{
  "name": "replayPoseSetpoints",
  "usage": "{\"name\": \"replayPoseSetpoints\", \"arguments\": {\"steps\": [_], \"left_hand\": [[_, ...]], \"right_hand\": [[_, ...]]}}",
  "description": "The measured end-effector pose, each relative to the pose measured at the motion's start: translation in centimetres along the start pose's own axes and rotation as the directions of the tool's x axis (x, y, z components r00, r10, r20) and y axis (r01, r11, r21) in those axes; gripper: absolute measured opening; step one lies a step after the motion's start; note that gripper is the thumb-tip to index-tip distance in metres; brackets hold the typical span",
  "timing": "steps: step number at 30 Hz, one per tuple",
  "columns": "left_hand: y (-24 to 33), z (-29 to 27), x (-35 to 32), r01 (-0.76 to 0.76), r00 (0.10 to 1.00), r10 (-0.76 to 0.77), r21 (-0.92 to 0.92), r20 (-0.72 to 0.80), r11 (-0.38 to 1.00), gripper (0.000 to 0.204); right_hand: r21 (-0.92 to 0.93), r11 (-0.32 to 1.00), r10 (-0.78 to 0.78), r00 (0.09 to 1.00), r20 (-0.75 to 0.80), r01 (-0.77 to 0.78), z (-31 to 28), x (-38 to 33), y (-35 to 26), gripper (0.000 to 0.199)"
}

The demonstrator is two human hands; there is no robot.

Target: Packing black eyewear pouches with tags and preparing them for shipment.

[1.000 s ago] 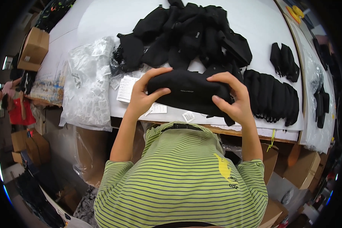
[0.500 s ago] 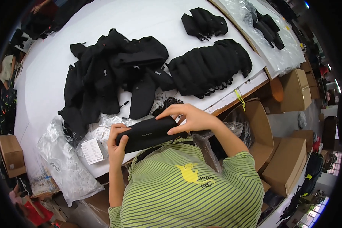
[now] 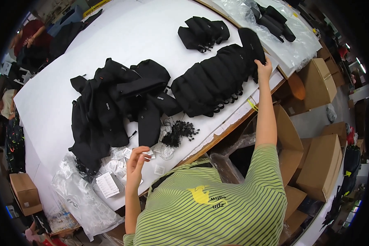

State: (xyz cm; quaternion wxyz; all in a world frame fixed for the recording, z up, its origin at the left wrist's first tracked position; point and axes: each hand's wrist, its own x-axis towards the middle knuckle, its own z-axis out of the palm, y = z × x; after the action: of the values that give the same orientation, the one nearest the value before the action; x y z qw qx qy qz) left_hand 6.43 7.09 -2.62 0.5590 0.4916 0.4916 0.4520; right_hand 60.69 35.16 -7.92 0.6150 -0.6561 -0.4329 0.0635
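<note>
One pouch (image 3: 253,44) pinched by R hand (image 3: 265,69) at its near end, by R end of row (image 3: 211,80). Prob. light, soft, grippy; end hold looks OK. L hand (image 3: 134,167) holds nothing, fingers loosely apart nr tags (image 3: 159,169).

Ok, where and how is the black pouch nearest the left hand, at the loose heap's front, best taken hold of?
Probably by its near end: pinch the black pouch there, thumb on top, fingers beneath, coming from the person's side. That end juts out toward the person, with the left hand close by, while the far end runs into the loose heap.
</note>
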Motion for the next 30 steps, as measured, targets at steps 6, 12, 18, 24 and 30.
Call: {"name": "replayPoseSetpoints", "arguments": {"steps": [6,12,18,24,30], "left_hand": [[-0.2,-0.1,-1.0,0.081,0.996,-0.078,-0.042,0.052,0.996,0.020],[-1.2,-1.1,-2.1,0.119,0.993,-0.120,-0.083,0.000,0.989,0.020],[-1.7,-1.0,-2.0,0.140,0.990,-0.143,-0.129,-0.015,0.982,0.019],[-2.2,-0.6,-2.3,0.143,0.989,-0.148,-0.159,-0.017,0.977,0.019],[-2.4,-1.4,-3.0,0.127,0.992,-0.128,-0.160,0.001,0.979,0.019]], "right_hand": [[-0.377,0.913,0.200,0.977,0.074,-0.159,3.3,-2.0,0.9,0.060],[0.279,0.729,0.537,0.775,0.332,-0.625,2.9,-2.3,0.8,0.061],[0.274,0.754,0.496,0.791,0.357,-0.597,3.4,-3.3,0.2,0.067],[0.375,0.627,0.705,0.702,0.098,-0.682,5.0,-4.0,-1.4,0.069],[-0.386,0.920,0.196,0.935,0.297,-0.070,3.5,-3.2,3.7,0.058]]}}
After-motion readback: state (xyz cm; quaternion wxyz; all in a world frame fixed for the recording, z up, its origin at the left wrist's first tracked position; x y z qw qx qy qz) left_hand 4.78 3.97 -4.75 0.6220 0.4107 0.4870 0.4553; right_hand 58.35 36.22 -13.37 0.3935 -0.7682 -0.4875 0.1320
